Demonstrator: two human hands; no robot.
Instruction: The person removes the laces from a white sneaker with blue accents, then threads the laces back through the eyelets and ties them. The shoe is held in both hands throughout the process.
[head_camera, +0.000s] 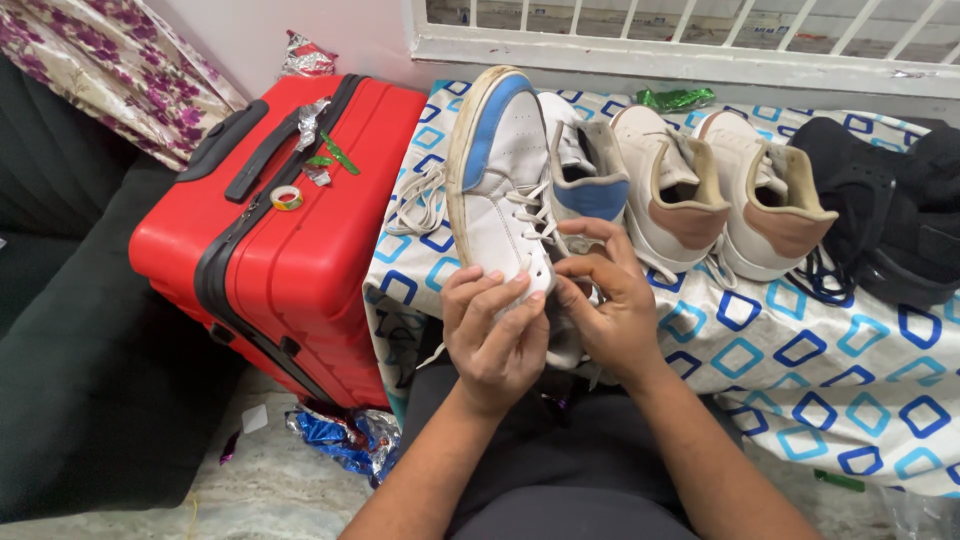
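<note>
1. A white sneaker with a blue heel patch (500, 175) was held at the centre of the view, above the person's lap. Its long axis ran away from the body, with the sole edge turned to the left and the far end pointing toward the window grille (690, 40).
2. The left hand (495, 335) was clamped on the near end of the shoe from the left, fingers curled over its white side.
3. The right hand (610, 300) met it from the right, fingertips pinching at the white laces (530, 215). The two hands were close together, almost touching, and equally near the shoe.
4. Just behind lay its matching sneaker (590, 170), then a pair of white high-tops with tan collars (720, 190), all on a bed sheet printed with blue squares (820, 360).
5. Black shoes (880, 220) sat at the far right.
6. To the left stood a red suitcase (300, 250) with a roll of tape (287, 197) on top.
</note>
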